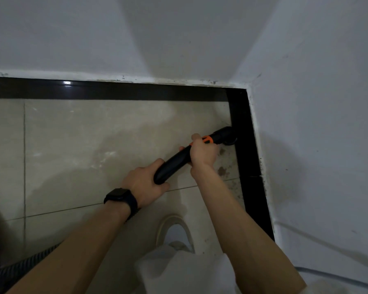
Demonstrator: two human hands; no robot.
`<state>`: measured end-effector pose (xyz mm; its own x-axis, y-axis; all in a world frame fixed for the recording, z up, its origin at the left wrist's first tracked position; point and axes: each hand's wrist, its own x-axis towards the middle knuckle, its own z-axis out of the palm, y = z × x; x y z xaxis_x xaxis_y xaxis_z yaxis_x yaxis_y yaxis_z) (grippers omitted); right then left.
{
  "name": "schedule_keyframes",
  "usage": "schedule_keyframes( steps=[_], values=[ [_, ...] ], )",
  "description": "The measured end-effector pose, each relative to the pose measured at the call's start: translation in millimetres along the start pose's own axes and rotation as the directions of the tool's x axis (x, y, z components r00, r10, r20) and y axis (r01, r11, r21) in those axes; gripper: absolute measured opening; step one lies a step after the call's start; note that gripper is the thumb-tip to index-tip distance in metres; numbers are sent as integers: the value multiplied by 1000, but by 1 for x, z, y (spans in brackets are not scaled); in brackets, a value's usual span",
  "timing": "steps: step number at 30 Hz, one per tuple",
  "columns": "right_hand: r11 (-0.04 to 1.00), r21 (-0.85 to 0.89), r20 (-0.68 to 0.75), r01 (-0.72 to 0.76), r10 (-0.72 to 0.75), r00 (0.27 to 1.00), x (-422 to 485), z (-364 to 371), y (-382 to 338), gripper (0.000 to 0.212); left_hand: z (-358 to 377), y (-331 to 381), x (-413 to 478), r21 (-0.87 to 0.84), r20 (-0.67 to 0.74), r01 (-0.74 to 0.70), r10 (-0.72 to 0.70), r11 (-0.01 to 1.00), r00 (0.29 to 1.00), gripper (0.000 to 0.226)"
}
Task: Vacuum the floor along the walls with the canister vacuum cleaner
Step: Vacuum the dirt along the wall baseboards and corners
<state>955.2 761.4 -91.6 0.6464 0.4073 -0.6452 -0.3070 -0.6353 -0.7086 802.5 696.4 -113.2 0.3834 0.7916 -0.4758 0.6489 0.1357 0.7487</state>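
A black vacuum wand (174, 164) with an orange collar (207, 139) points up and right across the beige tiled floor (83, 145). Its black nozzle (226, 135) sits at the foot of the black skirting (244, 134) along the right wall, near the corner. My left hand (146, 185), with a black watch on its wrist, grips the wand's lower end. Higher up, just behind the orange collar, my right hand (203, 152) grips the wand. The canister itself is out of view.
White walls (317, 124) meet in a corner at the upper right, edged by black skirting. Dark stains (222, 170) mark the floor beside the right skirting. A ribbed hose (9, 270) lies at the lower left. My light shoe (174, 230) stands below the hands.
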Motion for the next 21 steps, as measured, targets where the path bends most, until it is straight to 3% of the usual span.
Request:
schedule_keyframes(
  steps=[5,15,21],
  values=[
    [1000,-2,-3,10,-10,1000,-13,9,2,45,-9,-8,-4,-31,21,12,-12,999,1000,30],
    [998,12,142,-56,53,988,-70,52,29,44,-56,-57,-50,10,-50,59,-58,998,997,34],
    [998,-19,130,-57,59,990,-72,46,32,41,-50,-61,-52,22,-46,65,-64,998,997,30]
  ],
)
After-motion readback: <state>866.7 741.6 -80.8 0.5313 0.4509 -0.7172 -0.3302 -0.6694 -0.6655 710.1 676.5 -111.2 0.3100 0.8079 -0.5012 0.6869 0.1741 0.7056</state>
